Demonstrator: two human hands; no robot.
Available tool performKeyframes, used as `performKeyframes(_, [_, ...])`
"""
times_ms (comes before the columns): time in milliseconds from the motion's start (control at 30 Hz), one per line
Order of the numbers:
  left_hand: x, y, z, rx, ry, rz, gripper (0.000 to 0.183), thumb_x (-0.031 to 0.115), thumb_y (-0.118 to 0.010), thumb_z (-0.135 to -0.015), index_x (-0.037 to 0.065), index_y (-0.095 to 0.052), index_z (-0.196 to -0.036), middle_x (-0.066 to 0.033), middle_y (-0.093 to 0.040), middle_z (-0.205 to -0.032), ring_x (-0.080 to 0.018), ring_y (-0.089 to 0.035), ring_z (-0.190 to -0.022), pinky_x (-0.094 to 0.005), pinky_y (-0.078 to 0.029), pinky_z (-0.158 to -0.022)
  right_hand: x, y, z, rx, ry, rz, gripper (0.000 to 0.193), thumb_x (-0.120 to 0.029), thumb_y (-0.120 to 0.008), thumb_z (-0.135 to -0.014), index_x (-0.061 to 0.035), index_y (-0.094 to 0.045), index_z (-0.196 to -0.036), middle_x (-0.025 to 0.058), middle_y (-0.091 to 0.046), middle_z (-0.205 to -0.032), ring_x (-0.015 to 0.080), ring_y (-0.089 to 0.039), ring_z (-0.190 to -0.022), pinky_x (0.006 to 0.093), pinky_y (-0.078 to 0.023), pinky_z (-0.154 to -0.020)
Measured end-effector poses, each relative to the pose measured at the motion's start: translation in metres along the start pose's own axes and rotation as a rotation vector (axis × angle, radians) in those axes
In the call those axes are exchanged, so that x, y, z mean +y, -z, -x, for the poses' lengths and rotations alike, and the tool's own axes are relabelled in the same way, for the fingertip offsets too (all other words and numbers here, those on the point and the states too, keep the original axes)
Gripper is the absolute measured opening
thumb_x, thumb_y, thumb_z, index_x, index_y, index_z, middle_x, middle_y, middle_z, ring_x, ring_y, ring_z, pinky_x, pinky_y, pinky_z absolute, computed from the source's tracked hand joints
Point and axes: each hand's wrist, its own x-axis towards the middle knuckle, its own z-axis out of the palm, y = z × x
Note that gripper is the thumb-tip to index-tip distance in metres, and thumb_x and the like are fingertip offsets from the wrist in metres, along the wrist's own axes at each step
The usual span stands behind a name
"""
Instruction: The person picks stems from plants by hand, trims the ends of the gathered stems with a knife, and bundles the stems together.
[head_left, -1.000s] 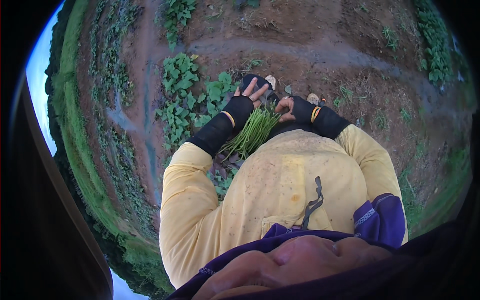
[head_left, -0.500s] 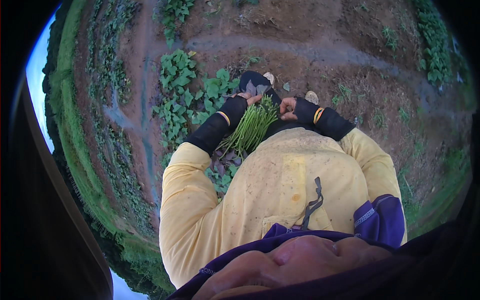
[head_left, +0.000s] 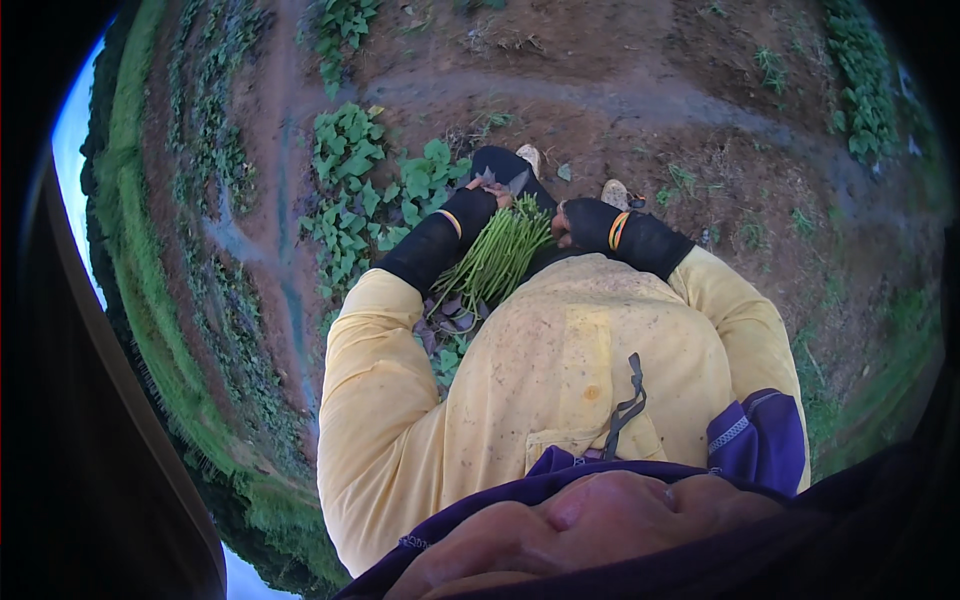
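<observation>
A bundle of long green stems (head_left: pixel 497 255) lies slanted against my yellow shirt, its leafy ends hanging down at the lower left. My left hand (head_left: pixel 478 203), in a black fingerless glove, grips the bundle near its upper end. My right hand (head_left: pixel 583 222), also in a black glove with an orange wristband, is closed at the top right of the stems and touches them. Both yellow sleeves reach up from the lower part of the view.
Reddish-brown bare soil (head_left: pixel 640 90) spreads ahead. Low leafy green vines (head_left: pixel 350 170) grow left of my hands. My feet (head_left: pixel 527 160) stand just beyond the bundle. A narrow wet furrow (head_left: pixel 285 270) and a grassy strip (head_left: pixel 130 240) run along the left.
My hands have drawn a little closer to my chest and my left fingers have closed more tightly around the stems. The bundle stays in place.
</observation>
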Motion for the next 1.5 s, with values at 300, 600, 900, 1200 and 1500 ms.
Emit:
performKeyframes(300, [-0.167,-0.164,-0.080,-0.099,-0.330,-1.166,0.029,0.031,-0.043,-0.097,0.012,-0.053,-0.117,-0.0076,-0.061,-0.109,-0.0244,-0.056,-0.102,-0.0428,-0.039,-0.091,0.050,0.026,0.107,0.337,-0.532,0.153,0.018,-0.022,-0.063,-0.078,-0.0102,-0.063,-0.092,0.0151,-0.060,-0.093,0.0337,-0.060,-0.088,0.0450,-0.047,-0.075])
performKeyframes(600, [-0.182,-0.180,-0.028,-0.103,-0.308,-0.867,0.024,0.027,-0.043,-0.096,0.010,-0.056,-0.106,-0.0070,-0.062,-0.095,-0.0209,-0.061,-0.085,-0.0370,-0.048,-0.075,0.052,0.028,0.095,-0.091,-0.796,0.268,0.121,-0.082,-0.054,-0.066,-0.0002,-0.017,-0.147,0.0220,-0.016,-0.153,0.0381,-0.012,-0.142,0.0626,-0.012,-0.109])
performKeyframes(900, [-0.219,-0.173,0.011,-0.149,-0.541,-0.798,0.016,0.012,-0.047,-0.094,0.006,-0.055,-0.106,-0.0061,-0.062,-0.090,-0.0159,-0.062,-0.082,-0.0321,-0.054,-0.071,0.074,-0.018,0.021,0.069,-0.181,-0.686,0.114,-0.051,-0.080,-0.065,-0.0054,-0.014,-0.146,0.0163,-0.030,-0.147,0.0269,-0.024,-0.138,0.0484,-0.021,-0.110])
performKeyframes(1200, [-0.174,-0.337,0.105,-0.554,-1.082,-0.711,0.047,0.007,-0.060,-0.087,0.004,-0.043,-0.130,-0.0110,-0.058,-0.113,-0.0204,-0.060,-0.101,-0.0331,-0.051,-0.091,-0.039,0.133,-0.016,0.547,0.421,-0.228,0.114,-0.041,-0.091,-0.052,-0.0060,-0.027,-0.140,0.0147,-0.035,-0.144,0.0311,-0.027,-0.138,0.0463,-0.020,-0.112])
performKeyframes(1500, [-0.236,-0.368,0.140,-0.795,-0.651,-0.666,0.069,0.009,-0.060,-0.089,0.008,-0.023,-0.148,-0.0108,-0.055,-0.121,-0.0141,-0.058,-0.103,-0.0316,-0.048,-0.092,-0.143,0.149,0.060,0.598,0.495,-0.115,0.089,-0.033,-0.089,-0.048,-0.0051,-0.044,-0.120,0.0187,-0.047,-0.125,0.0330,-0.045,-0.119,0.0455,-0.033,-0.102])
